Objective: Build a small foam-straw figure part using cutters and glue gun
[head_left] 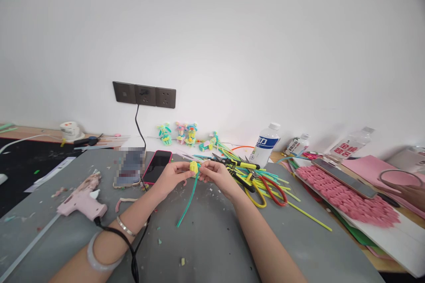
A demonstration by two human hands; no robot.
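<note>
Above the middle of the grey mat, my left hand [175, 177] pinches a small yellow folded piece [193, 167], which looks made of fuzzy pipe cleaner. My right hand [216, 177] is closed at the other side of that piece, fingertips pressed round a teal pipe cleaner [188, 208] whose long free end hangs down towards me. The exact join between the two is hidden by my fingers. Just right of my right hand lie yellow-and-black pliers [244, 165] and scissors with red and yellow handles [274, 191], on top of loose green and yellow pipe cleaners [308, 216].
A pink hot glue gun [83, 199] with a black cord lies left, near two phones [157, 166]. Small colourful figures [191, 134] stand along the wall. A bottle [265, 143] is behind the pliers. At right, another person's hand [407, 194] rests near a pink braided piece [348, 192].
</note>
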